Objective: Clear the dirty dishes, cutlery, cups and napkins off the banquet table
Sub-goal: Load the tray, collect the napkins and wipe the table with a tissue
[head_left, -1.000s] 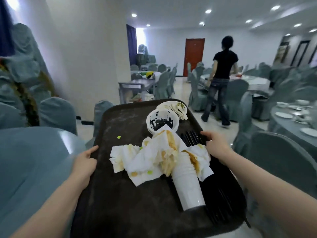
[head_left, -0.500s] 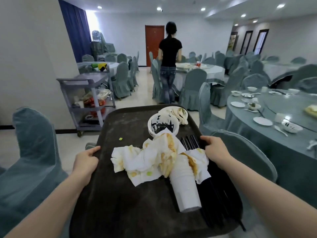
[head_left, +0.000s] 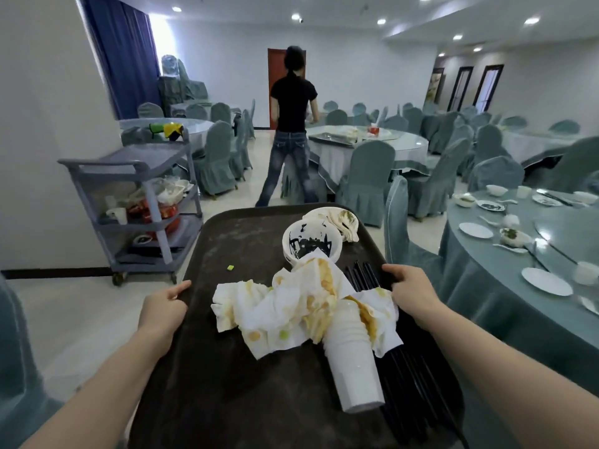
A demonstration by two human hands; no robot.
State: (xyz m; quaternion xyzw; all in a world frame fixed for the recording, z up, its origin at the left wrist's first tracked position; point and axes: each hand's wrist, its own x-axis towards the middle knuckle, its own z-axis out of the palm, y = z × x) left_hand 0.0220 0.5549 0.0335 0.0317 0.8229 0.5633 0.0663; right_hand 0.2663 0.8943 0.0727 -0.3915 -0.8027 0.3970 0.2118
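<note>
A grey service cart (head_left: 142, 202) loaded with used ware is seen well beyond the left hand (head_left: 162, 311), which is clamped on the left rim of a dark tray (head_left: 227, 367), thumb on top. Between the hands, stained napkins (head_left: 291, 306) are heaped mid-tray, with a sauce-smeared bowl (head_left: 311, 243) and a dirty plate (head_left: 337, 218) just beyond them. A stack of white cups (head_left: 353, 358) is laid on its side across black chopsticks (head_left: 408, 377), nearer the right hand (head_left: 411, 293), which is closed on the right rim. Right of that hand, a banquet table (head_left: 486, 286) set with plates and bowls is visible.
</note>
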